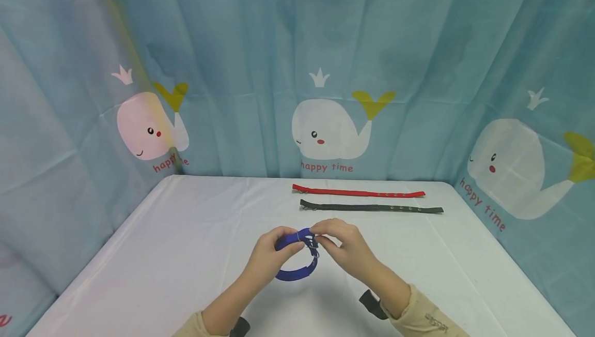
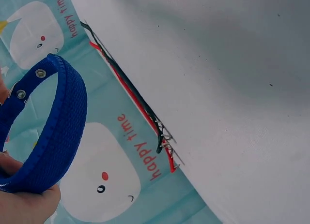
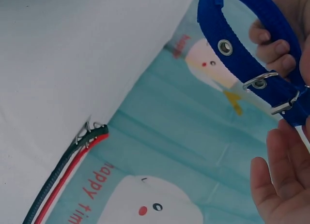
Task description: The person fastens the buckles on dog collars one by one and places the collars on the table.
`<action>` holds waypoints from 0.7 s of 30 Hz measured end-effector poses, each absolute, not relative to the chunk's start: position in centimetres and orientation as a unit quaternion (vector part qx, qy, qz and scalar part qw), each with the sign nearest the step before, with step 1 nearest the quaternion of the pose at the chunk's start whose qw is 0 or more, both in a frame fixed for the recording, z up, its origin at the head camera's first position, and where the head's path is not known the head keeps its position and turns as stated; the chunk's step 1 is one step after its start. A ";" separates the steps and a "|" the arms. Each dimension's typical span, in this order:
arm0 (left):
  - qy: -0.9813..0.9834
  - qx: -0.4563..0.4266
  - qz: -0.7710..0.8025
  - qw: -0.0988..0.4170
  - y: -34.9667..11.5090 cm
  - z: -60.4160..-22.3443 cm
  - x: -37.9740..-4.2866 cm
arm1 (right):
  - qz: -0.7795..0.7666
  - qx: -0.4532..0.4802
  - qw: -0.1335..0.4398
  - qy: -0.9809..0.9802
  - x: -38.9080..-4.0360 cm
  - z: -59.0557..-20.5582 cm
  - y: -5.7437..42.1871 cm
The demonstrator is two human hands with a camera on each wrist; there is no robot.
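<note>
A blue webbing collar (image 1: 294,275), bent into a loop, is held up over the table by both hands. My left hand (image 1: 270,254) grips its left upper part between thumb and fingers. At the buckle end, my right hand (image 1: 347,248) pinches the strap with thumb and index finger. The right wrist view shows the metal buckle (image 3: 286,107), with the strap passing through it, a metal ring, and an eyelet (image 3: 225,47) in the band. In the left wrist view the broad woven side of the collar (image 2: 72,120) faces the camera, fingers partly cut off.
Further back on the white table (image 1: 186,233) lie a red collar (image 1: 344,192) and a dark green collar (image 1: 358,207), stretched straight and roughly parallel, with metal fittings at their left ends. Behind the table hangs a blue curtain (image 1: 232,135) printed with whales.
</note>
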State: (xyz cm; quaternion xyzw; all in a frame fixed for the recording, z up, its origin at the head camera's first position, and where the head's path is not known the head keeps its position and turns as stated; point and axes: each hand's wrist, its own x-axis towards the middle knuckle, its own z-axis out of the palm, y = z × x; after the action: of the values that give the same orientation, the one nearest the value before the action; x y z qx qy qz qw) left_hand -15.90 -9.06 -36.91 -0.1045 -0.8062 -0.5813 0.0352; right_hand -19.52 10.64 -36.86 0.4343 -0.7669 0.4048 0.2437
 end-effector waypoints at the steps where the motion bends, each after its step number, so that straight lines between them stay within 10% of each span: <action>1: -0.806 -0.104 -0.581 0.034 -9.1 -36.9 -15.9 | 0.407 0.438 0.241 -0.765 -19.5 -36.9 10.6; 21: -0.791 -0.101 -0.602 0.032 -9.2 -37.4 -16.2 | 0.400 0.449 0.237 -0.763 -19.0 -37.7 9.8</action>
State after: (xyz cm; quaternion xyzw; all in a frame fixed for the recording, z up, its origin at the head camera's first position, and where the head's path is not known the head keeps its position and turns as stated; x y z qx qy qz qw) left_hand -16.18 -9.20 -37.35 -0.1010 -0.7913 -0.6022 0.0316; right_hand -19.02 9.77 -37.73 0.4493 -0.7631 0.3997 0.2366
